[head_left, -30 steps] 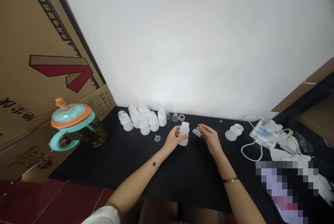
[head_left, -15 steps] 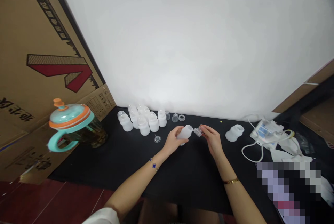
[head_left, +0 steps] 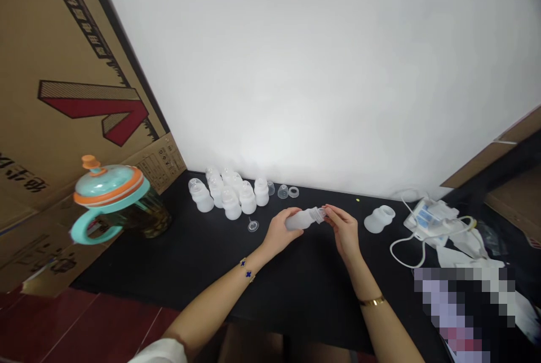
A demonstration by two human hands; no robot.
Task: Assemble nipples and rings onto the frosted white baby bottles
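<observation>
One white wall (head_left: pixel 296 70) is seen behind one cardboard box (head_left: pixel 25 41), printed with a red arrow-like mark and dark Chinese characters too skewed to be read surely. One black table (head_left: pixel 190 261) is shown, with one lidded pitcher (head_left: pixel 141 213), handled in turquoise, placed at its left. One bottle (head_left: pixel 299 220) is held tilted above the table's middle, clasped by the fingers of the left hand (head_left: pixel 281 231); one clear cap (head_left: pixel 319 215) is pinched by the right hand (head_left: pixel 344 230) at the bottle's mouth, though whether it is seated cannot be told. About eight capped bottles (head_left: pixel 231 203) are grouped at left, their exact count obscured by overlap; one uncapped bottle (head_left: pixel 379 220) is set at right, near one white packet (head_left: pixel 426 216) with illegible blue print. Two clear domes (head_left: pixel 283 191), one ring (head_left: pixel 293 192) and one teat (head_left: pixel 253 226) are laid nearby.
</observation>
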